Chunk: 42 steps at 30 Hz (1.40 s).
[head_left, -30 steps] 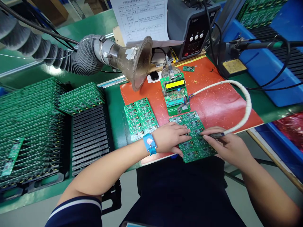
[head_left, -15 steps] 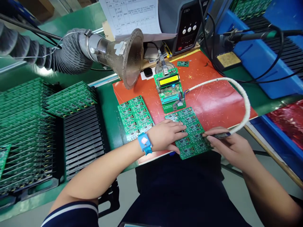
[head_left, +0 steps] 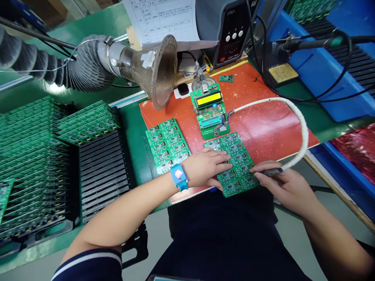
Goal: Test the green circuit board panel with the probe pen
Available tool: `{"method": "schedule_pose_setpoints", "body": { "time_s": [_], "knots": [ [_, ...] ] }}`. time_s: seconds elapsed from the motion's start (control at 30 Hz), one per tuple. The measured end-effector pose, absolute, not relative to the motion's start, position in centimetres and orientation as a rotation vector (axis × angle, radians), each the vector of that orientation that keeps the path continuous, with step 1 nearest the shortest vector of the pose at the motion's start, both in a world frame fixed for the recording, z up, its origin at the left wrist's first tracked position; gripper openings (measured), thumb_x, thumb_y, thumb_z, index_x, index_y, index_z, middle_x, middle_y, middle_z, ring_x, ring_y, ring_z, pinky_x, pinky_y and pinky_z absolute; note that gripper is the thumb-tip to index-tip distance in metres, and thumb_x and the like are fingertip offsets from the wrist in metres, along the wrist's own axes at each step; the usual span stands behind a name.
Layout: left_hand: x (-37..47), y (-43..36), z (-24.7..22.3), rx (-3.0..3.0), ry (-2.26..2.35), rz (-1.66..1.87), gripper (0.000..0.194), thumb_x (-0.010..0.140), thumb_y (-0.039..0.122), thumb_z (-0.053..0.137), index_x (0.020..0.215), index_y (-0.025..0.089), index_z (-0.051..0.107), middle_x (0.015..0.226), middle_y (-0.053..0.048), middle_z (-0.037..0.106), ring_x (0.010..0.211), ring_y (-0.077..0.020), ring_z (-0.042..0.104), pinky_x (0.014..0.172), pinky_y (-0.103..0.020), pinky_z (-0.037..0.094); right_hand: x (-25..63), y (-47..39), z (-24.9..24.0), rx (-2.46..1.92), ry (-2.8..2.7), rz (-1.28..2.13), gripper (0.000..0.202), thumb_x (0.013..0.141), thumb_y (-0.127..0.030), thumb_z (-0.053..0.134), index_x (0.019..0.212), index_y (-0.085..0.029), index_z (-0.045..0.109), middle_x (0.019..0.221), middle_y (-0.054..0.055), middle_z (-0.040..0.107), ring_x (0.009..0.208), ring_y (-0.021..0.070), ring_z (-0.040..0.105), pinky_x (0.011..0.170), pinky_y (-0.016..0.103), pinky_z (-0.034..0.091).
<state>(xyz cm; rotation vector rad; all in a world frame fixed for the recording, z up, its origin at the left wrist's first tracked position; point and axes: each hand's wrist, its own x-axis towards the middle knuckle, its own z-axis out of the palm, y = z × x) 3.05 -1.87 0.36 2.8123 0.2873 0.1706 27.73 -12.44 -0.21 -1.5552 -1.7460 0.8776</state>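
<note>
A green circuit board panel [head_left: 236,148] lies at the front edge of the red mat [head_left: 272,125]. My left hand [head_left: 205,167], with a blue wrist strap [head_left: 179,176], rests palm down on its left part, fingers spread. My right hand [head_left: 285,185] pinches a dark probe [head_left: 272,171] at the panel's right edge; the probe's tip is hidden by the fingers. A white wrapped cable [head_left: 303,128] curves from the probe to a green programmer board [head_left: 211,113] with a lit yellow display. A second panel [head_left: 167,142] lies left of my left hand.
A fume extractor funnel [head_left: 164,74] hangs above the mat's left side. Racks of green boards [head_left: 32,156] stand at the left beside a black slotted rack [head_left: 102,171]. Behind are a soldering station [head_left: 234,35] and a sponge [head_left: 283,73]; a blue bin [head_left: 319,78] is at the right.
My right hand and the probe have shifted very slightly at the panel's right edge, and the white cable has moved a little left. My left hand stays in place.
</note>
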Motion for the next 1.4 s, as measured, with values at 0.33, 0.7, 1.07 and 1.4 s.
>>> {"method": "schedule_pose_setpoints", "body": {
  "time_s": [0.33, 0.7, 1.07, 1.4],
  "knots": [
    [3.13, -1.93, 0.25, 2.817, 0.304, 0.149, 0.06, 0.084, 0.056, 0.058, 0.125, 0.013, 0.054, 0.132, -0.014, 0.055, 0.123, -0.0291, 0.05, 0.098, -0.043, 0.042, 27.82, -11.76, 0.33, -1.428, -1.97, 0.782, 0.011, 0.087, -0.028, 0.059, 0.095, -0.024, 0.066, 0.092, 0.006, 0.068, 0.08, 0.0192, 0.067, 0.075, 0.033, 0.055],
    [3.14, -1.98, 0.03, 2.823, 0.305, 0.191, 0.059, 0.082, 0.057, 0.06, 0.123, 0.014, 0.056, 0.13, -0.013, 0.056, 0.122, -0.0284, 0.051, 0.096, -0.042, 0.043, 27.86, -11.72, -0.23, -1.433, -1.965, 0.698, 0.01, 0.086, -0.024, 0.06, 0.094, -0.025, 0.066, 0.089, 0.003, 0.069, 0.076, 0.0183, 0.067, 0.074, 0.032, 0.056],
    [3.09, -1.98, 0.05, 2.831, 0.307, 0.185, 0.06, 0.083, 0.059, 0.058, 0.123, 0.014, 0.056, 0.131, -0.012, 0.056, 0.122, -0.0277, 0.051, 0.096, -0.042, 0.043, 27.89, -11.69, 0.3, -1.434, -1.964, 0.77, 0.011, 0.087, -0.028, 0.061, 0.096, -0.025, 0.066, 0.092, 0.004, 0.068, 0.08, 0.019, 0.067, 0.074, 0.032, 0.055],
    [3.17, -1.93, 0.28, 2.827, 0.321, 0.116, 0.059, 0.084, 0.058, 0.058, 0.124, 0.016, 0.055, 0.133, -0.011, 0.055, 0.123, -0.0275, 0.05, 0.097, -0.041, 0.042, 28.07, -11.85, 0.07, -1.433, -1.968, 0.763, 0.011, 0.088, -0.027, 0.06, 0.096, -0.023, 0.066, 0.092, 0.005, 0.068, 0.079, 0.0173, 0.066, 0.075, 0.03, 0.055]
  ]
}}
